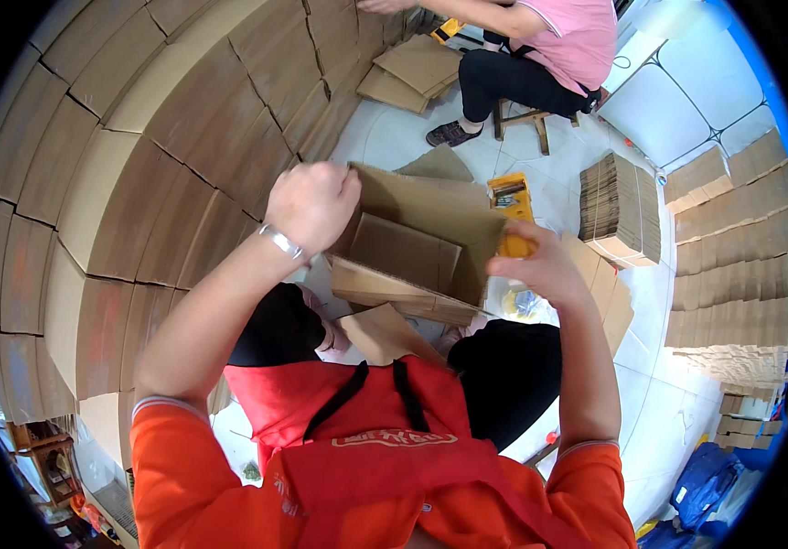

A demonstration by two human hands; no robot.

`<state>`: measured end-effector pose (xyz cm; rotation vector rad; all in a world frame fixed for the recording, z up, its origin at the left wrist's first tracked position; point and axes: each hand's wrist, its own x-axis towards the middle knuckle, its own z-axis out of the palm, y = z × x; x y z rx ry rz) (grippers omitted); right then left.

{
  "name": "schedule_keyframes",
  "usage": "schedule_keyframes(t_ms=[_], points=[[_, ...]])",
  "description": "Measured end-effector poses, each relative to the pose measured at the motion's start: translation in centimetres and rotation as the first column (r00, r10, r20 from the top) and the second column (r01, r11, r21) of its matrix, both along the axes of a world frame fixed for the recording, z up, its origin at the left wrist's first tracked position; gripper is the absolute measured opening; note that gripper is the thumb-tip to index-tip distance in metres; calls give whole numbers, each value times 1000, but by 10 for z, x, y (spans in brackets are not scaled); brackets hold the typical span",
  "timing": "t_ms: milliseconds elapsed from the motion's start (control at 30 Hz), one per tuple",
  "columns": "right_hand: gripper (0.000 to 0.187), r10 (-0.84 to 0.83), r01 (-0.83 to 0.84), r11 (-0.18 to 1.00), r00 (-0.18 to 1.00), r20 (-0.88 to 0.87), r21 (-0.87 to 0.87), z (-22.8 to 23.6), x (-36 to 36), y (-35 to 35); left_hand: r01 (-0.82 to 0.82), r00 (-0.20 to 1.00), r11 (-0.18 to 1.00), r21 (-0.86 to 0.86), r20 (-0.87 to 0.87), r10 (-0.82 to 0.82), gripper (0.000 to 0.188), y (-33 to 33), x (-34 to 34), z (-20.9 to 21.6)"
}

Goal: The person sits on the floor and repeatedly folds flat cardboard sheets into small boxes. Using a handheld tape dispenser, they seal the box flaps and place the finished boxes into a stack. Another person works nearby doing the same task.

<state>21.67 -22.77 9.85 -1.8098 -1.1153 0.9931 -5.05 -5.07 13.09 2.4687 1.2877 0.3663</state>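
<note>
Left hand [314,206] at the cardboard box [403,285], fingertips hidden, yellow tray [523,209] partly hidden behind the right hand [545,265], its contents [508,195] too small to tell, far co-worker [572,46], head cut off by the top edge

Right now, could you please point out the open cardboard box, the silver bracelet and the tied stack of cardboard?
Open cardboard box [430,203]: head view, on its far inner wall.
Silver bracelet [281,240]: head view, on the band's outer face.
Tied stack of cardboard [621,206]: head view, on its sheets, near the middle.
</note>
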Motion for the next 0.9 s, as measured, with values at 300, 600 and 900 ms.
schedule_keyframes(t_ms=[300,600,900], points=[[82,-115,136,988,959,260,-66,-32,-21,20,524,851,851,-27,64,-522,89,-1,-2,-19],[74,-377,373,926,913,-155,-55,-34,-21,26,6,950,976,220,302,-74,90,-11,17,-54],[63,-216,210,976,961,-171,-57,-27,-26,11,113,910,954,276,357,-211,47,-13,15,-66]])
